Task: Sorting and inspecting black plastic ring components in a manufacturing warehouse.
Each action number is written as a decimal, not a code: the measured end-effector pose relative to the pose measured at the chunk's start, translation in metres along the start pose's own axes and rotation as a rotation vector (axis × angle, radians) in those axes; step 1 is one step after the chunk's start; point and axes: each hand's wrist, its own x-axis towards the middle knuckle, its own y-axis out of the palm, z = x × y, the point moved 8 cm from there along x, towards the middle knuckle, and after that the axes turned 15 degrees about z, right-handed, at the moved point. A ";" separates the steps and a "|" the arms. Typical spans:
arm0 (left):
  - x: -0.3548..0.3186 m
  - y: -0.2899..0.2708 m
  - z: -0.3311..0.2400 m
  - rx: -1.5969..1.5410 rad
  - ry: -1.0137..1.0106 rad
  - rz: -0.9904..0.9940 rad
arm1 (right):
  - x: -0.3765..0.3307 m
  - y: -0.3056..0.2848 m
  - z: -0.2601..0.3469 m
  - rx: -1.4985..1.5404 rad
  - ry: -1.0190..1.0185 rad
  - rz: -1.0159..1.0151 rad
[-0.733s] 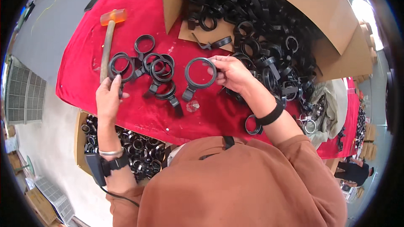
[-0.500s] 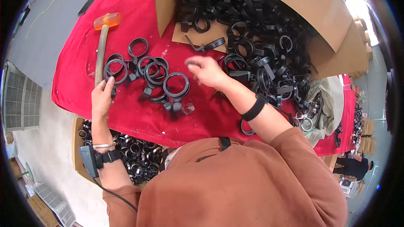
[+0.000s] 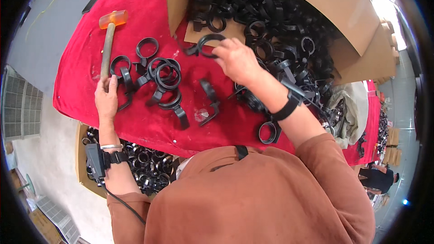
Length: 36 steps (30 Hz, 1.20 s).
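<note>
My right hand [image 3: 237, 61] pinches the rim of a black ring clamp [image 3: 199, 47] in front of the cardboard box; the clamp's stem points left, slightly blurred. My left hand [image 3: 106, 98] rests low on the red cloth by the lower end of a mallet's wooden handle [image 3: 107, 52]. Its thumb and fingers are drawn together, and whatever lies between them is hidden. Right beside the thumb, a black ring clamp [image 3: 127, 80] stands tilted. Several more ring clamps [image 3: 167, 74] lie overlapping between my hands. Another clamp [image 3: 208, 90] lies tilted nearer my right forearm.
An open cardboard box [image 3: 339, 4] spills a heap of black clamps [image 3: 280, 40] onto the red cloth [image 3: 149, 124]. Below the table edge stands a box of metal-lined rings [image 3: 144, 158]. Crumpled pale fabric [image 3: 346, 113] lies at right. A person [image 3: 379, 178] is far right.
My right hand has moved up and right and now holds a ring clamp in clear view. A clamp near the middle has tipped over, and one beside my left hand has turned on edge.
</note>
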 end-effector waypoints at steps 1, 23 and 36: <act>-0.003 0.008 -0.009 -0.017 0.063 0.021 | -0.007 0.001 0.009 0.047 -0.049 -0.026; -0.084 0.099 -0.172 0.876 0.627 0.178 | -0.097 0.017 0.028 0.697 0.213 -0.004; -0.150 0.250 -0.158 0.859 0.785 0.558 | -0.153 0.033 -0.031 -0.002 0.563 0.311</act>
